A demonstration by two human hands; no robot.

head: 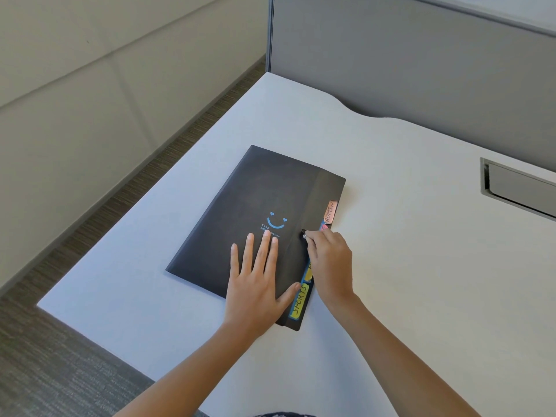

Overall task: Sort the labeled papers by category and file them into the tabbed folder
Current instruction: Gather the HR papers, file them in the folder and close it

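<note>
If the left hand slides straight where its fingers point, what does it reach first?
Probably the blue smiley on the black folder, just ahead of the left hand; nothing raised blocks it.

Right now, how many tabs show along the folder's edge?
4: ADMIN tab farthest, pink tab beside it, yellow tab against the right hand pinching the clasp, SPORTS tab nearest. The hand may hide more.

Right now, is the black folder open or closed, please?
Closed: the flap lies over the folder, left hand flat on it, right hand pinching the snap.
</note>
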